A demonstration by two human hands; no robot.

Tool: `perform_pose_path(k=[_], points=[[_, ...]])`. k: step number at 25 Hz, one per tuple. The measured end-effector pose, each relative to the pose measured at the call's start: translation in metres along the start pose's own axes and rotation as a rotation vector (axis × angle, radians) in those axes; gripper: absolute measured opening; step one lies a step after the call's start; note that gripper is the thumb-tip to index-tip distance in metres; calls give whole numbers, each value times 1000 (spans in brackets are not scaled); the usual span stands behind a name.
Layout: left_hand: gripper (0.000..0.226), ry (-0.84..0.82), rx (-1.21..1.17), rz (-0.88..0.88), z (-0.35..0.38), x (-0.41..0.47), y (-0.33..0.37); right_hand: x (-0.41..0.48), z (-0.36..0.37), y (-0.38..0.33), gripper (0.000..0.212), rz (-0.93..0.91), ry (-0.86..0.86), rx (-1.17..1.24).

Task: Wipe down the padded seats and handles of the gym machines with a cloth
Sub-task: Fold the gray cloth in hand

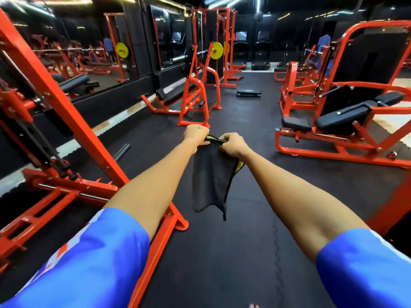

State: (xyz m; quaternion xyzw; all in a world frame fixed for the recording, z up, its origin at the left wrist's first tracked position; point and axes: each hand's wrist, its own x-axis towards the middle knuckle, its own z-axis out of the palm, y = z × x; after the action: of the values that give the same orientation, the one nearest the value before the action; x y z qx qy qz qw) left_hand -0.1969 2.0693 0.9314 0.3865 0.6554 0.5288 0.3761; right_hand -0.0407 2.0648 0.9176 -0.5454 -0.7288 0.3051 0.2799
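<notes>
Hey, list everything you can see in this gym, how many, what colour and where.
cloth: one, dark with yellow side, hanging between both hands
seated machine: one, orange frame, black pads, right
bench rack: one, orange, centre
yellow plate: at least one, on that rack's bar
step platform: one, black, floor beyond the rack
frame machine: one, orange, near left
floor mat: black, underfoot
left hand: one, gripping the cloth's top edge
right hand: one, gripping the cloth's top edge

txt/labels: none legible | yellow plate (216,53): dark mark, too blurry to read
</notes>
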Motion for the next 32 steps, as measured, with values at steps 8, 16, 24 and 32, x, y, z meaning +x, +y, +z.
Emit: perform_pose_path(k=[8,16,24,32], points=[[54,212,534,17,54,177,54,242,-45,51,29,-212,-26,16],[17,188,59,29,41,321,68,447,-19,50,38,-306,-117,179],[39,-311,103,-8,23,490,9,668,49,33,43,-182,-196,403],[30,12,-205,-88,20,664,20,845,67,1,27,-155,-263,530]])
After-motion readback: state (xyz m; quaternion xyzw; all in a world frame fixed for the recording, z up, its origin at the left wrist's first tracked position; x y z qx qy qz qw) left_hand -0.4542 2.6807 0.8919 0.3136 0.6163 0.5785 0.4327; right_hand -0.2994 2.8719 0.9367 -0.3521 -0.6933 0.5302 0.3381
